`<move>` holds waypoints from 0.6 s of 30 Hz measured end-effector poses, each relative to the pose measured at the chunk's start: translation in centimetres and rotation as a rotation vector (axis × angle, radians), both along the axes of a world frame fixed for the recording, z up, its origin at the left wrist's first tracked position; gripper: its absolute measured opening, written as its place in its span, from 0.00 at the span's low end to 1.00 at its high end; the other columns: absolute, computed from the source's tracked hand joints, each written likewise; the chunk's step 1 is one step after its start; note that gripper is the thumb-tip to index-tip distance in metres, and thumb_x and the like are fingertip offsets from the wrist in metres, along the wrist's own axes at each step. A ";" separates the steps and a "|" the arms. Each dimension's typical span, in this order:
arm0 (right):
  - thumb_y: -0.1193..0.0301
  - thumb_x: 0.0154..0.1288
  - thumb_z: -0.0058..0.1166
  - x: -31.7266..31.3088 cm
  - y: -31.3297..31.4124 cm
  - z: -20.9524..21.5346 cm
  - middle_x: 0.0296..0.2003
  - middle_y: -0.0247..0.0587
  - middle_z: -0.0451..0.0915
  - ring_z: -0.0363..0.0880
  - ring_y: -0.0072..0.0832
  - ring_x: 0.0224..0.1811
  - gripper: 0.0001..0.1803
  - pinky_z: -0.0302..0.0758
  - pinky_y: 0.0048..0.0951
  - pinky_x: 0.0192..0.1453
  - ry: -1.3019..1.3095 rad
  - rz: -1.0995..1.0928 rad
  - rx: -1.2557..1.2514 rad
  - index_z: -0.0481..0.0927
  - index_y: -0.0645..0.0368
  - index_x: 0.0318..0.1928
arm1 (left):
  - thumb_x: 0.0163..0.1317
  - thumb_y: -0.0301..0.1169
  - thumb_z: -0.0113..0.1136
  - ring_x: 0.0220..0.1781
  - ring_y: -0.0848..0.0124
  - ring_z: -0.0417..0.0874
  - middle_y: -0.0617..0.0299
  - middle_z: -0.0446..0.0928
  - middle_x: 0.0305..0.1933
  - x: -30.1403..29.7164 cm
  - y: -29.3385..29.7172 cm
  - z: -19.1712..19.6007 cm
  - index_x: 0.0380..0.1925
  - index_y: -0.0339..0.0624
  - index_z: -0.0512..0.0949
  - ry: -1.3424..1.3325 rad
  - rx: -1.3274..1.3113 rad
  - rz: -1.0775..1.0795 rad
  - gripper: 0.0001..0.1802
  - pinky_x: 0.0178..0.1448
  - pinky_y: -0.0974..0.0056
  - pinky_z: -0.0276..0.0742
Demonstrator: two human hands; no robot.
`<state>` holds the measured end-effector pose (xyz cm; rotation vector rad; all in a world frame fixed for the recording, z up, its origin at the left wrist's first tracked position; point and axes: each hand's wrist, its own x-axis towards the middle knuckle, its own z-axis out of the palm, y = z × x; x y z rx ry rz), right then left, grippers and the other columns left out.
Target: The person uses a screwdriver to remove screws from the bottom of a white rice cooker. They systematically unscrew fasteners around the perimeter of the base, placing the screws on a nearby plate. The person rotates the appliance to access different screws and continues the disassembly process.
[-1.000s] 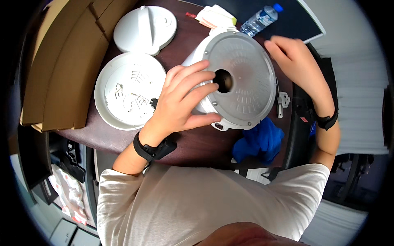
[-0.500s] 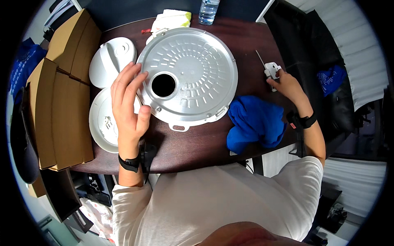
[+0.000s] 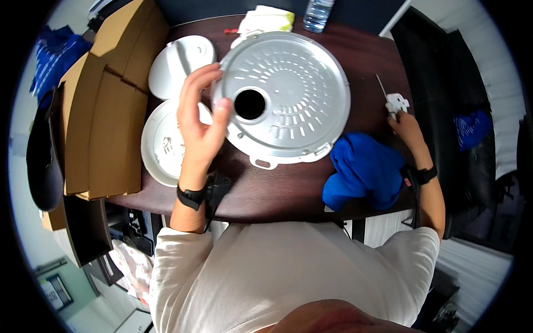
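Note:
A large round silver metal lid (image 3: pixel 294 72) with rows of slots and one dark round hole lies on the table, a white looped tab at its near edge. My left hand (image 3: pixel 202 122) is at its left rim, fingers and thumb apart and curved, holding nothing; whether the fingertips touch the rim is hard to tell. At the right, my right hand (image 3: pixel 410 129) has its fingers closed around the handle end of a screwdriver (image 3: pixel 381 87), whose thin shaft points away. Beside the handle lies a small white plastic part (image 3: pixel 398 101).
Left of the lid are a white dish (image 3: pixel 155 161) with small screws in it and a white cover with a handle (image 3: pixel 194 53). Cardboard boxes (image 3: pixel 105 133) line the left edge. A blue cloth (image 3: pixel 363 172) lies front right; a water bottle (image 3: pixel 317 15) and white packet (image 3: pixel 266 19) stand behind.
The whole view has shifted, so the table things appear further right. My right hand has drawn off the white part and closed at the screwdriver handle. My left hand stays at the lid's rim.

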<state>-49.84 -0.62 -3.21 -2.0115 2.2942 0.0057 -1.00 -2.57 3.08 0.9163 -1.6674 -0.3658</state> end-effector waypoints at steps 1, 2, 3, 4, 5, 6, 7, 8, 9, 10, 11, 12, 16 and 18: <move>0.60 0.68 0.54 0.3 -0.2 1.3 0.22 0.49 0.80 0.82 0.34 0.21 0.20 0.76 0.33 0.25 -0.314 -0.228 0.176 0.78 0.69 0.40 | 0.57 0.33 0.61 0.60 0.59 0.76 0.49 0.75 0.58 -0.1 0.2 -0.3 0.51 0.35 0.76 0.043 0.018 0.003 0.22 0.62 0.59 0.69; 0.61 0.70 0.51 1.3 -0.1 2.9 0.22 0.44 0.80 0.81 0.26 0.21 0.18 0.75 0.27 0.25 -0.377 -0.310 0.210 0.80 0.67 0.36 | 0.56 0.32 0.62 0.61 0.59 0.74 0.49 0.74 0.59 -0.1 0.1 -0.7 0.52 0.35 0.75 0.086 0.034 -0.003 0.24 0.62 0.59 0.68; 0.62 0.71 0.50 0.9 0.0 3.3 0.22 0.41 0.79 0.80 0.25 0.21 0.17 0.75 0.25 0.25 -0.456 -0.329 0.202 0.79 0.66 0.38 | 0.55 0.32 0.63 0.63 0.59 0.72 0.49 0.72 0.61 -0.1 0.1 -1.0 0.55 0.36 0.73 0.124 0.049 -0.023 0.27 0.64 0.59 0.67; 0.62 0.71 0.48 0.1 0.1 3.7 0.23 0.39 0.78 0.80 0.24 0.22 0.17 0.75 0.24 0.25 -0.534 -0.347 0.196 0.78 0.66 0.39 | 0.56 0.33 0.62 0.65 0.59 0.71 0.48 0.69 0.64 0.0 0.2 -1.3 0.58 0.35 0.70 0.145 0.080 -0.040 0.29 0.66 0.58 0.66; 0.64 0.72 0.47 -0.8 0.7 4.4 0.24 0.37 0.77 0.79 0.23 0.23 0.15 0.75 0.23 0.25 -0.650 -0.314 0.195 0.77 0.65 0.41 | 0.57 0.33 0.62 0.66 0.59 0.70 0.48 0.67 0.66 -0.3 0.1 -1.7 0.60 0.35 0.69 0.204 0.119 -0.076 0.31 0.68 0.57 0.65; 0.65 0.72 0.45 -1.2 1.0 5.5 0.26 0.35 0.77 0.79 0.21 0.24 0.14 0.74 0.21 0.26 -0.762 -0.271 0.200 0.77 0.64 0.43 | 0.58 0.34 0.62 0.67 0.59 0.69 0.48 0.65 0.68 -0.5 0.4 -2.1 0.62 0.34 0.67 0.265 0.158 -0.100 0.32 0.70 0.57 0.63; 0.67 0.72 0.45 -1.2 1.5 6.5 0.27 0.33 0.76 0.77 0.20 0.24 0.12 0.73 0.20 0.26 -0.817 -0.167 0.174 0.76 0.63 0.45 | 0.59 0.36 0.62 0.70 0.58 0.65 0.48 0.62 0.69 -0.4 0.6 -2.4 0.64 0.34 0.65 0.258 0.196 -0.115 0.34 0.73 0.56 0.58; 0.68 0.73 0.44 -1.1 2.7 8.0 0.27 0.31 0.74 0.76 0.19 0.24 0.11 0.71 0.19 0.26 -0.868 -0.084 0.137 0.76 0.61 0.46 | 0.60 0.38 0.61 0.72 0.58 0.63 0.47 0.62 0.69 -0.8 0.3 -2.6 0.65 0.33 0.64 0.281 0.210 -0.155 0.36 0.75 0.56 0.55; 0.71 0.72 0.43 1.0 2.9 10.0 0.27 0.28 0.73 0.71 0.16 0.22 0.10 0.67 0.17 0.25 -0.919 -0.029 0.070 0.76 0.60 0.47 | 0.60 0.39 0.61 0.72 0.57 0.63 0.46 0.62 0.69 -0.8 0.5 -2.7 0.65 0.33 0.64 0.289 0.208 -0.159 0.36 0.75 0.56 0.55; 0.71 0.73 0.44 2.9 3.0 11.8 0.26 0.26 0.70 0.66 0.13 0.20 0.09 0.63 0.15 0.24 -0.866 0.020 -0.012 0.75 0.59 0.48 | 0.60 0.39 0.62 0.73 0.57 0.62 0.46 0.62 0.69 -0.7 0.7 -2.9 0.66 0.33 0.64 0.301 0.202 -0.163 0.37 0.75 0.56 0.55; 0.71 0.72 0.46 4.6 3.0 13.9 0.27 0.26 0.70 0.66 0.13 0.22 0.09 0.63 0.15 0.27 -0.828 0.033 -0.034 0.75 0.59 0.48 | 0.58 0.42 0.63 0.73 0.56 0.62 0.45 0.61 0.70 -0.7 0.8 -2.9 0.66 0.32 0.63 0.302 0.198 -0.164 0.39 0.75 0.55 0.55; 0.70 0.71 0.49 6.5 3.6 16.4 0.28 0.26 0.70 0.66 0.14 0.24 0.09 0.64 0.16 0.29 -0.776 0.016 -0.062 0.75 0.58 0.48 | 0.58 0.43 0.63 0.73 0.55 0.62 0.45 0.61 0.70 -0.6 0.4 -3.0 0.66 0.32 0.63 0.314 0.208 -0.190 0.40 0.75 0.55 0.55; 0.71 0.61 0.61 13.6 1.0 21.9 0.34 0.33 0.74 0.73 0.21 0.35 0.14 0.69 0.24 0.40 -0.410 0.553 -0.125 0.75 0.59 0.46 | 0.55 0.49 0.64 0.73 0.53 0.62 0.43 0.61 0.71 -0.3 0.5 -4.0 0.67 0.32 0.62 0.313 0.218 -0.196 0.45 0.75 0.53 0.56; 0.73 0.54 0.64 17.6 -1.1 24.3 0.37 0.39 0.77 0.78 0.30 0.37 0.16 0.72 0.29 0.42 -0.236 0.796 -0.147 0.76 0.61 0.43 | 0.55 0.49 0.64 0.73 0.52 0.62 0.42 0.61 0.71 -0.4 0.7 -4.1 0.67 0.33 0.62 0.340 0.216 -0.196 0.46 0.74 0.52 0.56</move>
